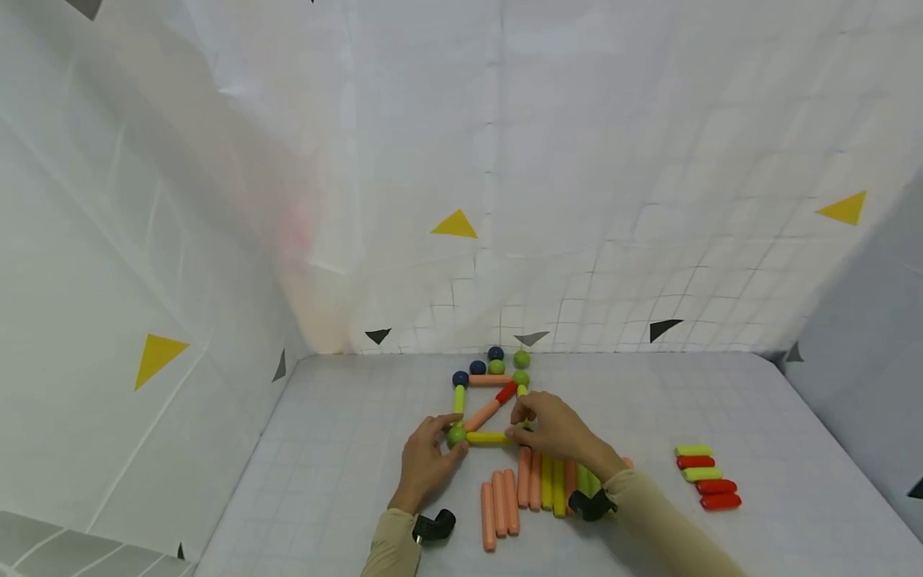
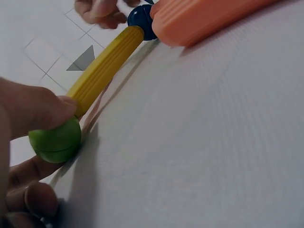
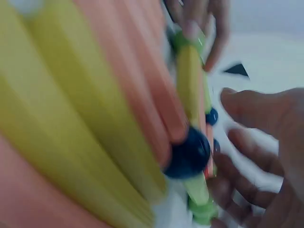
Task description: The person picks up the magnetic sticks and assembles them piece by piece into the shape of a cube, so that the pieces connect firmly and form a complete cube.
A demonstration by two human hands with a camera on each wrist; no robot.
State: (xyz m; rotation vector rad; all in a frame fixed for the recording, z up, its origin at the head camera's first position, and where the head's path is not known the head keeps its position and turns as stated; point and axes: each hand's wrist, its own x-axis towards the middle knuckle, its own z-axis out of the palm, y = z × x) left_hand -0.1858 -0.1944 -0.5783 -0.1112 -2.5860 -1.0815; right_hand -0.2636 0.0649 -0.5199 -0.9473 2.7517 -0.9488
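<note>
1. A person's left hand [image 1: 425,457] is pinching a green ball [image 1: 457,436] between thumb and fingers at the near-left corner of a stick-and-ball frame [image 1: 490,381].
2. The right hand [image 1: 558,429] is hovering just beside the blue ball [image 3: 187,154] at the near-right corner, its fingers loosely bent and parted from the thumb.
3. A yellow stick [image 1: 486,438] is joining those two balls.
4. The frame is lying on a white desk [image 1: 346,465], loose balls [image 1: 497,366] sitting behind it.
5. Orange sticks [image 1: 501,503] are lying in front; short red and green sticks [image 1: 695,462] are lining up at right.
</note>
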